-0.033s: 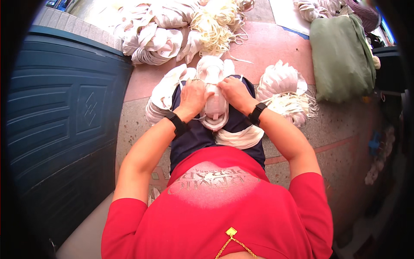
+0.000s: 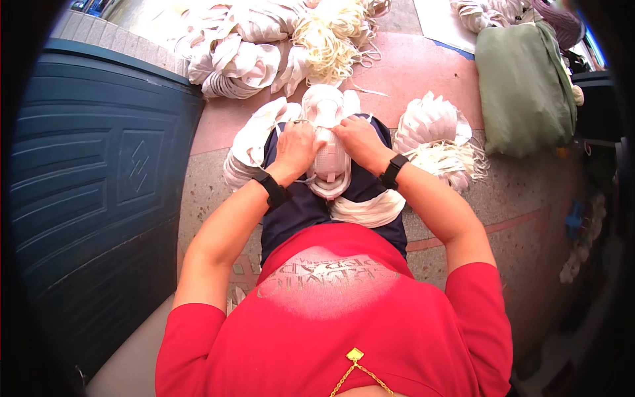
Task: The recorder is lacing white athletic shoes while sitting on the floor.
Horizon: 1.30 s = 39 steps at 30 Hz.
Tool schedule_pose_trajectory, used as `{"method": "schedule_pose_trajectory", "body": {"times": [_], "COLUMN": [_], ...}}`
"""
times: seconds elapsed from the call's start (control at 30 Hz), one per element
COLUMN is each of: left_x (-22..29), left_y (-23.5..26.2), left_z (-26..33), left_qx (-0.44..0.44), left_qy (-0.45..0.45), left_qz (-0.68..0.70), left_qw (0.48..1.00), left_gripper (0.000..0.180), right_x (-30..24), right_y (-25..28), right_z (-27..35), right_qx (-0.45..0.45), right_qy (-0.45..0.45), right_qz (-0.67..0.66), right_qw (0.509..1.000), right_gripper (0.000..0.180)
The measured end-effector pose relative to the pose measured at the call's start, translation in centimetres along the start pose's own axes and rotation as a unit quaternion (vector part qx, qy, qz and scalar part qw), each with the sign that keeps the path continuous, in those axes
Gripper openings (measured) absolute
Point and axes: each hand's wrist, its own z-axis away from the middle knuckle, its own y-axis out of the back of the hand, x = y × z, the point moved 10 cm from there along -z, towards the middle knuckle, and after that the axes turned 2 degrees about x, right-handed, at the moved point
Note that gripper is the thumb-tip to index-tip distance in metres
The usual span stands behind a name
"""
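A pale pinkish-white shoe upper (image 2: 331, 163) lies over my dark trousers (image 2: 291, 218) in my lap, its toe end away from me and its heel opening toward me. My left hand (image 2: 296, 145) grips its left lacing edge, fingers curled and thumb lying toward the tongue. On the other edge, my right hand (image 2: 359, 139) has its fingertips pinched together. Whatever thin piece is between the fingers of either hand is hidden by them. A loop of white lace shows beside my left hand.
White shoe uppers (image 2: 254, 142) lie against my left leg; another bundle (image 2: 433, 122) sits to the right with loose cream laces (image 2: 456, 162). Farther off is a big heap of uppers (image 2: 241, 63) with laces (image 2: 331, 40). A green sack (image 2: 526, 92) stands right, a blue door (image 2: 99, 145) left.
Almost nothing differs. Both hands stay at the shoe upper, and my right forearm has shifted very slightly.
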Motion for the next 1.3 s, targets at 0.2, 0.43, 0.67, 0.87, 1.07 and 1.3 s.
{"method": "schedule_pose_trajectory", "body": {"times": [0.2,0.43,0.67,0.87,1.07,1.3], "left_x": [-4.5,-4.1,-4.6,-3.6,-3.9,4.3], "left_y": [-3.7,-4.1,-4.1,-3.4,-2.9,1.8], "left_z": [0.3,1.0,1.4,0.5,0.9,1.1], "left_qx": [-0.136,-0.188,-0.144,-0.117,-0.091,-0.023], "left_qy": [0.150,0.182,0.197,0.160,0.118,-0.150], "left_qz": [0.185,0.383,0.411,0.366,0.236,0.137], "left_qw": [0.962,0.886,0.878,0.909,0.960,0.979], "left_gripper": [0.023,0.030,0.020,0.020,0.020,0.016], "right_x": [-3.6,-7.2,-1.5,-2.5,-3.3,-2.0], "right_y": [-3.0,1.9,-1.0,-1.8,-1.7,3.1], "right_z": [-0.9,-0.4,-0.5,-1.3,-1.0,4.6], "right_qx": [-0.121,0.045,-0.007,0.015,0.034,0.087], "right_qy": [0.150,0.190,-0.149,-0.037,-0.040,-0.159], "right_qz": [0.296,0.022,-0.165,0.046,0.104,-0.152], "right_qw": [0.936,0.981,0.975,0.998,0.993,0.972], "right_gripper": [0.012,0.017,0.013,0.013,0.010,0.015]}}
